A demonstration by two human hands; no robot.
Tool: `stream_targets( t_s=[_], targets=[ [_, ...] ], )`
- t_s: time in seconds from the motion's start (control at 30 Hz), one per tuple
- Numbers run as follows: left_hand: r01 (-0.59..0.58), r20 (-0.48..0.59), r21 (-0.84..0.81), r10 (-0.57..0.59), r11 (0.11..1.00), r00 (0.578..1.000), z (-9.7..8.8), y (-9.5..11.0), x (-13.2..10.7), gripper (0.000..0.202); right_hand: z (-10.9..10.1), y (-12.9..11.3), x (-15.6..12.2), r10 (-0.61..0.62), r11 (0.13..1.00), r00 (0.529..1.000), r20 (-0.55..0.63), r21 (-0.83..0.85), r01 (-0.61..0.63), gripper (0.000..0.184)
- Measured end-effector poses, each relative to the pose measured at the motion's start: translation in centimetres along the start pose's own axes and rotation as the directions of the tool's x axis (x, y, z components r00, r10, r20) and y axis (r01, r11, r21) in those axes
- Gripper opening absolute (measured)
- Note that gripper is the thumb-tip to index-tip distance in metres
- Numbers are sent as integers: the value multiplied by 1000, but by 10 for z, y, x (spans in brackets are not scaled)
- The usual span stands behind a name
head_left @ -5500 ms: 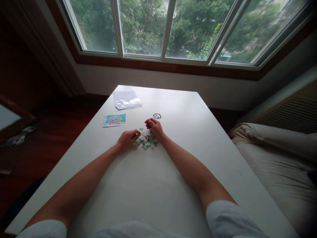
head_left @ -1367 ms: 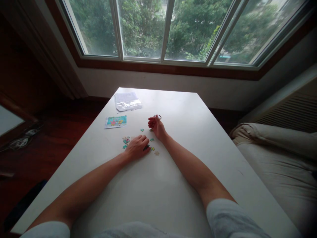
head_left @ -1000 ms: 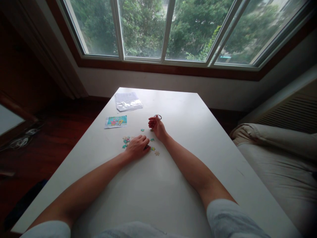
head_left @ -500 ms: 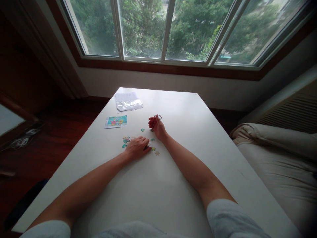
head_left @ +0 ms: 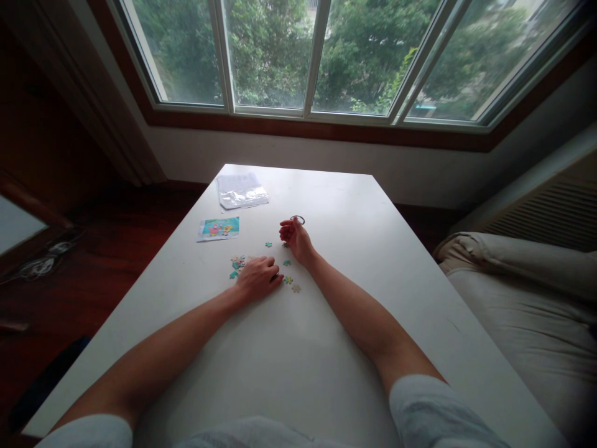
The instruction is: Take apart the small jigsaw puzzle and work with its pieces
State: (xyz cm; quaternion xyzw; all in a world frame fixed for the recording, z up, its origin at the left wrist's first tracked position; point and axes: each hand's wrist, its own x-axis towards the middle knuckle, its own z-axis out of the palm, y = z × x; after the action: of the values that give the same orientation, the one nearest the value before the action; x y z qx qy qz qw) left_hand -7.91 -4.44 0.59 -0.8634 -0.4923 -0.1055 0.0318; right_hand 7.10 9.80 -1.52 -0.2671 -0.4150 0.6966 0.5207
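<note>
My left hand (head_left: pixel 258 278) lies palm down on the white table (head_left: pixel 289 361), its fingers flat over some small coloured puzzle pieces. More pieces lie loose around it: a cluster (head_left: pixel 237 264) to its left, one piece (head_left: pixel 268 244) farther off, and two pieces (head_left: pixel 291 284) beside its fingertips. My right hand (head_left: pixel 293 238) rests on its side just beyond, with the fingers curled into a pinch. What they hold is too small to see. A small dark ring (head_left: pixel 297 219) lies right behind that hand.
A colourful picture card (head_left: pixel 217 228) lies to the left of the pieces. A clear plastic bag (head_left: pixel 241 190) sits near the table's far left corner. A beige cushion (head_left: pixel 522 292) is on the right, a dark wooden floor on the left, and windows ahead.
The tight heap of pieces from 5.5 s ago is spread out, and my left hand has come to rest on it. Over the last second both hands have hardly moved.
</note>
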Motion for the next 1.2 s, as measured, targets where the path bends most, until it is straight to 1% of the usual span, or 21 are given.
stream_targets(
  t_s=[0.13,0.27,0.53,0.7,1.03,1.2],
  targets=[
    [-25,-2,-10,25,1000,1000,0,-1,0,36,0,1,0,-5,1000,1000,7,0,5,56],
    [-14,14,9,14,1000,1000,2,-1,-1,39,-1,2,1,-10,1000,1000,18,12,10,54],
    [79,50,-52,-77,995,996,0,3,-1,25,-3,3,3,5,1000,1000,9,-12,-5,55],
    [63,72,-63,-59,996,996,-2,4,-1,22,-2,2,2,3,1000,1000,6,-14,-3,54],
    [47,54,-59,-44,997,998,2,1,-1,20,-3,4,3,-5,1000,1000,15,-14,5,54],
    [64,30,-57,-62,996,998,3,1,-2,17,-3,3,3,5,1000,1000,16,-18,-5,53]
  ],
)
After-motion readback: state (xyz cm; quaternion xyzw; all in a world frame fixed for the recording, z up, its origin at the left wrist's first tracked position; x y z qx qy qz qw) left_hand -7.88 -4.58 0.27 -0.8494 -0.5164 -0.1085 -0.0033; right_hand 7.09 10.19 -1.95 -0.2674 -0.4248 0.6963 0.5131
